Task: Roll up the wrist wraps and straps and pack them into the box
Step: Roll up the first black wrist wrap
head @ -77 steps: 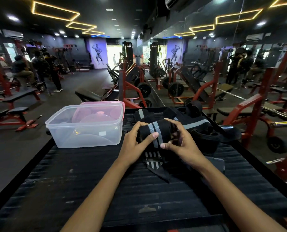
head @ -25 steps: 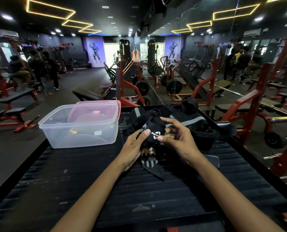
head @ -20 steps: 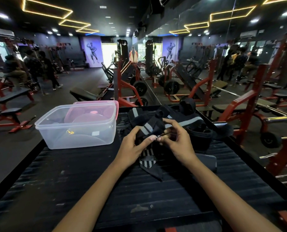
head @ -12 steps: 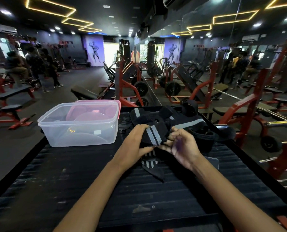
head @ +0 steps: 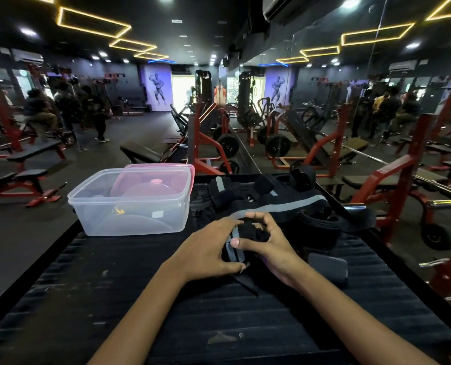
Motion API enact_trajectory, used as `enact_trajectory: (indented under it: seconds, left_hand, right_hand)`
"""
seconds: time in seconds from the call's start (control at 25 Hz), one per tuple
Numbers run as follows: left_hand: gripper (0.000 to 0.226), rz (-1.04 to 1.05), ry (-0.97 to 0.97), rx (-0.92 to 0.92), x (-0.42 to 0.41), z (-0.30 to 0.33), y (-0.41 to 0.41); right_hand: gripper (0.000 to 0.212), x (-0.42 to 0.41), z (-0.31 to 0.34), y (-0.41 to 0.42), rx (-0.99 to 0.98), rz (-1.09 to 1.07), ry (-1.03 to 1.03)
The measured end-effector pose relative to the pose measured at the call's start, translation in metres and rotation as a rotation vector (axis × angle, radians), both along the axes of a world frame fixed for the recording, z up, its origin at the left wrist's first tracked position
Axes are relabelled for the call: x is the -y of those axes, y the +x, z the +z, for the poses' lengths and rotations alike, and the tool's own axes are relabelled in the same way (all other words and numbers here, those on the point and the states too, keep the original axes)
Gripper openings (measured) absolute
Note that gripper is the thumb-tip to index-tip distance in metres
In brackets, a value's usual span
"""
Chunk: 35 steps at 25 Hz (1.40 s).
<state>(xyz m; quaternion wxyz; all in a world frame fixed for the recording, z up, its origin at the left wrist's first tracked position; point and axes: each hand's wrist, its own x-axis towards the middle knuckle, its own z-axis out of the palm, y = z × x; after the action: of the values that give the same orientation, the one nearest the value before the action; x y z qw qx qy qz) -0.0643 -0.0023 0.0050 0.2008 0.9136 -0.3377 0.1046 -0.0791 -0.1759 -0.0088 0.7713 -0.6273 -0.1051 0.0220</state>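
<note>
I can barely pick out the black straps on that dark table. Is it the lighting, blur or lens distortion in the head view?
Head view: dim gym light, black wrist wrap against the black table, so only its grey stripe reads; both hands' fingers hide most of it. Centre is fairly sharp, edges bend from the wide angle, and the clear box shows small glints.

left hand, right hand – both seemingly curled, gripping

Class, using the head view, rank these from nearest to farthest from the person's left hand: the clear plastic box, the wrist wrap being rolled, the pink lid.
1. wrist wrap: gripped by the left hand itself.
2. clear plastic box: on the table, up and to the left.
3. pink lid: behind the box, at its far side.
</note>
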Motion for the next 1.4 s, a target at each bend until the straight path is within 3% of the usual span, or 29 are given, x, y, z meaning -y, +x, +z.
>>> enact_trajectory:
  seconds: [0.08, 0.16, 0.24, 0.36, 0.48, 0.64, 1.4]
  left_hand:
    - [0.078, 0.037, 0.060, 0.076, -0.013, 0.002, -0.004]
    - [0.070, 0.099, 0.108, 0.144, -0.040, 0.005, -0.007]
    - [0.070, 0.207, 0.135, 0.148, -0.078, 0.006, -0.012]
    - [0.072, 0.364, 0.200, 0.128, -0.135, 0.000, -0.022]
    - [0.076, 0.470, 0.271, 0.031, -0.166, -0.012, -0.031]
    - [0.079, 0.463, 0.229, -0.059, -0.170, -0.025, -0.034]
    - [0.079, 0.423, 0.344, -0.021, -0.136, -0.015, -0.030]
  right_hand:
    - [0.063, -0.001, -0.001, -0.004, 0.058, 0.011, -0.190]
    - [0.057, 0.001, -0.002, -0.005, 0.253, -0.026, -0.508]
    - [0.050, 0.002, -0.003, -0.006, 0.458, -0.039, -0.762]
    - [0.034, 0.002, -0.004, -0.004, 0.614, -0.042, -0.998]
    - [0.021, 0.000, -0.006, -0.004, 0.710, -0.032, -1.073]
    - [0.015, -0.002, -0.008, -0.002, 0.722, -0.028, -1.123]
    - [0.010, 0.001, -0.012, 0.001, 0.723, -0.024, -1.152]
